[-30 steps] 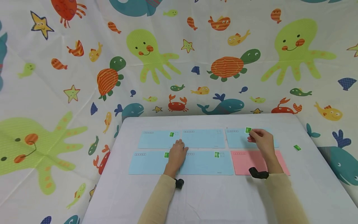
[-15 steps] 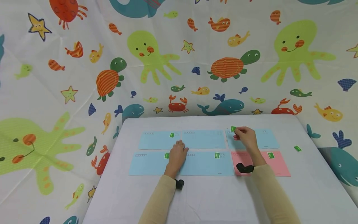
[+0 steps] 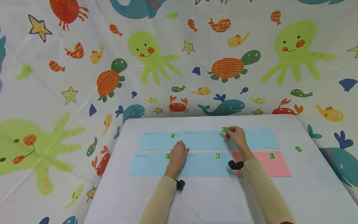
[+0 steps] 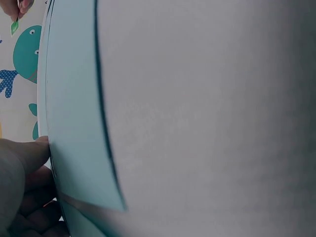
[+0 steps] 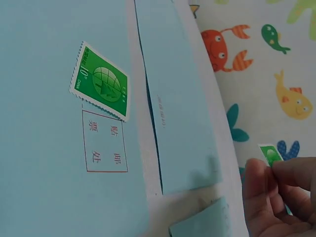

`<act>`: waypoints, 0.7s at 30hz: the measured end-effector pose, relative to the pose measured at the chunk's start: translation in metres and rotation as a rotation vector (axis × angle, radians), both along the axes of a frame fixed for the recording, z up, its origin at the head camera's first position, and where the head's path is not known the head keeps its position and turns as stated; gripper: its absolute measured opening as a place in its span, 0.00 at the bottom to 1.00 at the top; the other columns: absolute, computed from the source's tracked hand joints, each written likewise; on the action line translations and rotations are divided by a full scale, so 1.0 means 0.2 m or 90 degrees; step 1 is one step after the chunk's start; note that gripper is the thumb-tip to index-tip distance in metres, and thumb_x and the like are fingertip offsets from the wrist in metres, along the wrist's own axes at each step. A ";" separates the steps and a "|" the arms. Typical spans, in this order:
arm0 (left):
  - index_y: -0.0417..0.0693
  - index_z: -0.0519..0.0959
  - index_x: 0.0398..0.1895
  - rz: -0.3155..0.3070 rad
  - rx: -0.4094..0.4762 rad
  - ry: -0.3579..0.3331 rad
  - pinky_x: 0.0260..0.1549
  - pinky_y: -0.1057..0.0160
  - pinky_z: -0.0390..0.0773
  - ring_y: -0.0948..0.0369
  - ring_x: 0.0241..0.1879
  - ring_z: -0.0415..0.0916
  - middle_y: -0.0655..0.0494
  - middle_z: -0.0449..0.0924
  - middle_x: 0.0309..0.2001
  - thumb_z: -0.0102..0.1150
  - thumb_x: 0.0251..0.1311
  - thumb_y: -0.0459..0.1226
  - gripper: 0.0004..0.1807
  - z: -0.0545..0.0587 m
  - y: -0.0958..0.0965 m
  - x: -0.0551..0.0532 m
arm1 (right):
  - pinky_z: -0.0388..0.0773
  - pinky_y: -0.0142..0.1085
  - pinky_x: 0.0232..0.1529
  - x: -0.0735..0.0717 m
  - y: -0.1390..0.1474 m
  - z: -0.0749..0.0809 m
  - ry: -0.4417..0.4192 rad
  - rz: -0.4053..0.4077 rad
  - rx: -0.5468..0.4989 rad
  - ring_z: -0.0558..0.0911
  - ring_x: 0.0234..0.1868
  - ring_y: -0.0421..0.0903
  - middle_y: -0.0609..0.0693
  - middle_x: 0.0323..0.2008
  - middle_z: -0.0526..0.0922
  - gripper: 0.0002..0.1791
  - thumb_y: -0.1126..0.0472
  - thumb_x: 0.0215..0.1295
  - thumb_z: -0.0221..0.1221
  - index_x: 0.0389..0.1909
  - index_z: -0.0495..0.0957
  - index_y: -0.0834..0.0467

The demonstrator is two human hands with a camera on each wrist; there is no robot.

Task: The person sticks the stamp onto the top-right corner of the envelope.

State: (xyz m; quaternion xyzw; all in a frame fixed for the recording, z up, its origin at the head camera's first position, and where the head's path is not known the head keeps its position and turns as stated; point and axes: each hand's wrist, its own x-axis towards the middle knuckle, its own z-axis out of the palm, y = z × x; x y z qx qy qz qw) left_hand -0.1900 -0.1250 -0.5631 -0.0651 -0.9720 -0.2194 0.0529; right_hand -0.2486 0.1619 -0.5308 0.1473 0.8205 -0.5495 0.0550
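My right hand (image 3: 237,138) pinches a green postage stamp (image 3: 224,129) by its edge, above the upper right corner of the middle blue envelope (image 3: 199,141) in the far row. In the right wrist view the same stamp (image 5: 270,153) shows between thumb and fingertips. My left hand (image 3: 177,157) rests on the blue envelopes left of centre, across the space between the near-left envelope (image 3: 148,166) and the near-middle envelope (image 3: 204,168). A stamp (image 5: 101,81) lies beside the red-printed box on an envelope in the right wrist view.
Stamps also lie on the far-left envelope (image 3: 156,143), the near-left one and the pink envelope (image 3: 260,171). A loose stamp (image 3: 299,149) lies on the white table (image 3: 212,199) at the right. The far-right blue envelope (image 3: 260,140) is partly behind my right hand. Patterned cloth (image 3: 190,71) hangs behind.
My right hand has moved left with its stamp, from over the far-right envelope to the far-middle one. The pink envelope's stamp has come into sight. My left hand has stayed in place.
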 end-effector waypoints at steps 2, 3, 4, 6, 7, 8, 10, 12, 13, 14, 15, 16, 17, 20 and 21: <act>0.31 0.80 0.56 -0.001 0.002 0.000 0.64 0.45 0.73 0.43 0.68 0.71 0.36 0.75 0.64 0.62 0.67 0.40 0.22 0.00 0.00 0.00 | 0.83 0.27 0.39 -0.01 -0.02 -0.01 0.006 0.007 0.011 0.84 0.32 0.43 0.62 0.46 0.82 0.20 0.56 0.75 0.53 0.59 0.76 0.65; 0.31 0.80 0.57 -0.002 0.003 0.000 0.65 0.45 0.73 0.43 0.68 0.71 0.36 0.75 0.64 0.62 0.68 0.40 0.22 0.00 0.00 0.00 | 0.83 0.27 0.38 -0.02 -0.03 -0.02 0.007 0.008 0.014 0.84 0.32 0.42 0.61 0.45 0.83 0.19 0.56 0.75 0.54 0.58 0.76 0.65; 0.31 0.80 0.57 -0.003 0.004 0.000 0.65 0.45 0.73 0.43 0.68 0.71 0.36 0.75 0.65 0.61 0.68 0.40 0.22 0.00 0.00 0.00 | 0.83 0.27 0.37 -0.02 -0.04 -0.03 0.010 0.009 0.017 0.84 0.31 0.42 0.61 0.44 0.83 0.19 0.57 0.75 0.54 0.58 0.76 0.65; 0.31 0.80 0.57 -0.004 0.003 0.003 0.64 0.45 0.74 0.43 0.68 0.71 0.36 0.75 0.64 0.62 0.68 0.40 0.22 0.00 0.00 -0.01 | 0.83 0.27 0.37 -0.03 -0.06 -0.04 0.018 0.013 0.031 0.85 0.30 0.42 0.61 0.43 0.83 0.18 0.58 0.74 0.54 0.56 0.77 0.66; 0.31 0.80 0.57 -0.005 0.002 0.004 0.64 0.44 0.74 0.43 0.68 0.71 0.36 0.75 0.64 0.62 0.67 0.40 0.22 0.00 -0.01 0.00 | 0.83 0.27 0.37 -0.03 -0.07 -0.05 0.022 0.016 0.037 0.85 0.29 0.42 0.61 0.42 0.84 0.18 0.58 0.74 0.54 0.56 0.77 0.66; 0.31 0.80 0.57 -0.006 0.002 0.005 0.64 0.44 0.74 0.43 0.68 0.71 0.36 0.75 0.64 0.62 0.67 0.40 0.22 0.00 -0.01 0.00 | 0.82 0.27 0.37 -0.04 -0.08 -0.05 0.023 0.017 0.044 0.84 0.29 0.41 0.61 0.41 0.83 0.18 0.58 0.74 0.54 0.56 0.77 0.66; 0.31 0.80 0.56 -0.006 0.001 0.007 0.63 0.44 0.75 0.43 0.67 0.71 0.35 0.75 0.64 0.62 0.67 0.40 0.22 0.00 -0.01 0.00 | 0.82 0.28 0.37 -0.04 -0.10 -0.07 0.026 0.020 0.056 0.84 0.29 0.42 0.60 0.40 0.83 0.17 0.58 0.74 0.53 0.55 0.77 0.66; 0.31 0.80 0.57 -0.006 0.002 0.005 0.64 0.44 0.74 0.43 0.68 0.71 0.36 0.75 0.64 0.62 0.67 0.40 0.22 0.00 -0.01 0.00 | 0.81 0.28 0.36 -0.04 -0.12 -0.08 0.031 0.025 0.062 0.83 0.29 0.43 0.60 0.39 0.84 0.17 0.59 0.74 0.53 0.55 0.77 0.66; 0.31 0.80 0.57 -0.005 0.002 0.002 0.64 0.44 0.74 0.43 0.68 0.71 0.36 0.75 0.64 0.62 0.67 0.40 0.22 0.00 0.00 0.00 | 0.81 0.27 0.36 -0.04 -0.12 -0.09 0.029 0.026 0.061 0.83 0.29 0.42 0.60 0.39 0.84 0.17 0.59 0.75 0.53 0.55 0.77 0.66; 0.31 0.80 0.57 -0.004 0.003 0.001 0.64 0.44 0.74 0.43 0.68 0.71 0.36 0.75 0.65 0.62 0.67 0.40 0.22 0.00 0.00 0.00 | 0.81 0.27 0.36 -0.05 -0.13 -0.10 0.026 0.028 0.060 0.82 0.29 0.43 0.60 0.38 0.83 0.17 0.59 0.75 0.53 0.54 0.77 0.66; 0.31 0.80 0.57 -0.004 0.004 -0.002 0.64 0.44 0.74 0.43 0.68 0.71 0.36 0.75 0.65 0.62 0.67 0.40 0.22 0.00 0.00 0.00 | 0.81 0.27 0.35 -0.05 -0.13 -0.11 0.024 0.029 0.058 0.82 0.29 0.43 0.59 0.38 0.83 0.17 0.59 0.75 0.53 0.54 0.77 0.66; 0.31 0.80 0.57 -0.004 0.004 -0.004 0.64 0.44 0.74 0.43 0.68 0.70 0.36 0.75 0.65 0.62 0.68 0.40 0.22 0.00 -0.01 0.00 | 0.81 0.27 0.35 -0.05 -0.14 -0.11 0.022 0.029 0.054 0.82 0.29 0.43 0.59 0.38 0.83 0.17 0.59 0.75 0.53 0.54 0.77 0.66; 0.31 0.79 0.58 -0.004 0.003 -0.006 0.64 0.44 0.73 0.43 0.69 0.70 0.36 0.74 0.65 0.61 0.68 0.40 0.23 0.00 -0.01 0.00 | 0.80 0.27 0.35 -0.05 -0.14 -0.12 0.021 0.029 0.055 0.82 0.29 0.43 0.59 0.38 0.83 0.16 0.59 0.74 0.53 0.54 0.77 0.66; 0.31 0.80 0.58 -0.006 -0.001 -0.004 0.63 0.44 0.75 0.43 0.68 0.71 0.36 0.75 0.65 0.61 0.68 0.41 0.23 0.00 -0.01 0.00 | 0.80 0.27 0.34 -0.06 -0.15 -0.14 0.025 0.028 0.062 0.81 0.30 0.43 0.59 0.38 0.82 0.16 0.59 0.74 0.53 0.54 0.77 0.65; 0.31 0.80 0.57 -0.006 -0.002 -0.002 0.63 0.44 0.75 0.43 0.68 0.71 0.36 0.75 0.65 0.61 0.68 0.41 0.23 0.00 -0.01 -0.01 | 0.80 0.28 0.34 -0.06 -0.16 -0.14 0.030 0.029 0.069 0.81 0.30 0.44 0.59 0.38 0.82 0.16 0.59 0.74 0.53 0.53 0.77 0.66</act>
